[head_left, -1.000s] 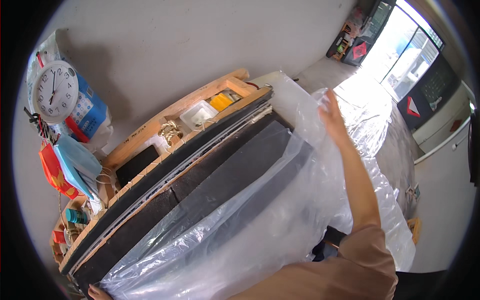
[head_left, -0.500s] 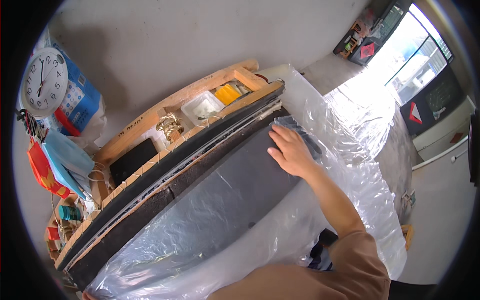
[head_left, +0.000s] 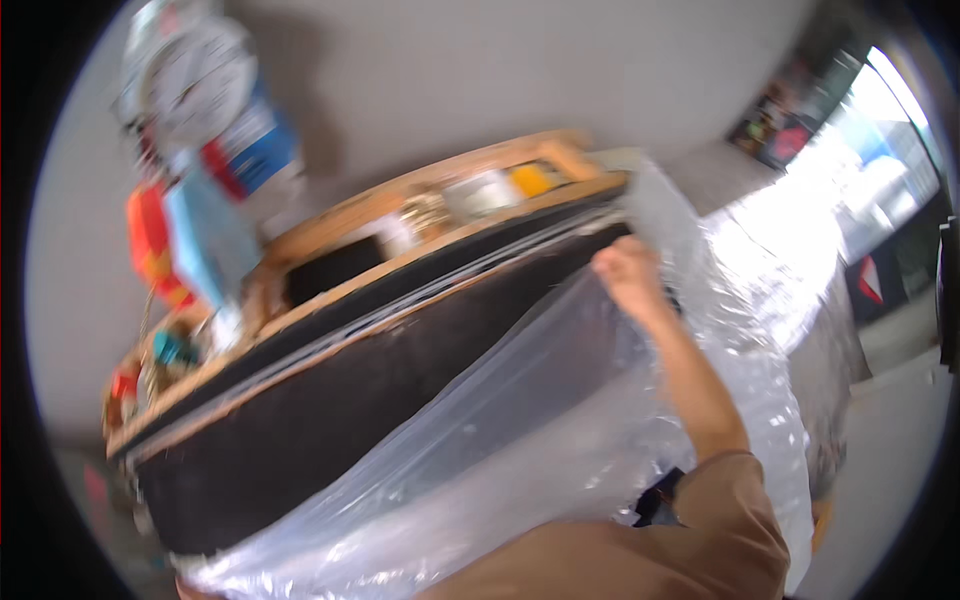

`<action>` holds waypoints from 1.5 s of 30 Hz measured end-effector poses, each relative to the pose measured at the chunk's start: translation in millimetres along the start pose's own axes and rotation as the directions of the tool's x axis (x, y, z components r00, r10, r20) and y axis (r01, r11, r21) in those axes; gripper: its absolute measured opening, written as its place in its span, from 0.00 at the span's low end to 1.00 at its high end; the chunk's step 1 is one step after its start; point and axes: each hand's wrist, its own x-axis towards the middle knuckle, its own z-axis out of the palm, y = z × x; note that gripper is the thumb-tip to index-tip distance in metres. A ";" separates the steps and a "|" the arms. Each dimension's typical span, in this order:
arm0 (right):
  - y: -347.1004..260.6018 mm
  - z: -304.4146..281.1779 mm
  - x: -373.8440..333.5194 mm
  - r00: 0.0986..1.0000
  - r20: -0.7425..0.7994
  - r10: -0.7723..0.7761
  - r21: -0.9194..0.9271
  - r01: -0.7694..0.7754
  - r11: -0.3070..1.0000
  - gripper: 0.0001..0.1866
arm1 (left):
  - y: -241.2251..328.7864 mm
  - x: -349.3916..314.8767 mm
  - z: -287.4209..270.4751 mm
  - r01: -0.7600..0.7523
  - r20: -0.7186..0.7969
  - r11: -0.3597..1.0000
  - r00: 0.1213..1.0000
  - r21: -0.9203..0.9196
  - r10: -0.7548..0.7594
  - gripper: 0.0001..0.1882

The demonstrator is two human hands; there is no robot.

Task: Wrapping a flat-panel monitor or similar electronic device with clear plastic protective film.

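Observation:
My right hand is closed, pinching the edge of a clear plastic sheet at the right end of a long black board. From there the sheet's edge runs down slantwise to the lower left. There a sliver of my left hand shows at the picture's bottom edge, closed on the gathered corner of the same sheet. Most of that hand is cut off. The sheet covers the near part of the board; the far part of its dark surface lies bare. The picture is blurred by motion.
Behind the board runs a wooden frame holding a coil of rope, a white plastic tray and a yellow item. A round clock and a blue mask hang left. More plastic sheeting spreads right toward a bright doorway.
My right hand has gone from lying flat on the sheet to gripping its edge. The sheet has come back toward me, baring more black board. The whole view has shifted.

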 end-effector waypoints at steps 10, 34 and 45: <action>98.8 44.9 36.8 0.903 -0.360 0.235 -0.060 -0.274 0.960 0.09 | 73.8 25.5 179.8 0.038 0.051 0.997 0.998 0.065 -0.041 0.13; 105.5 38.1 68.4 0.851 -0.252 0.462 0.346 -0.366 0.864 0.27 | 61.4 39.3 234.8 -0.181 0.134 0.949 0.966 -0.258 0.220 0.16; 47.1 27.2 0.2 0.900 -0.434 0.039 -0.114 -0.097 0.989 0.10 | 170.3 -40.3 86.1 -0.612 0.134 0.665 0.684 -0.429 0.717 0.25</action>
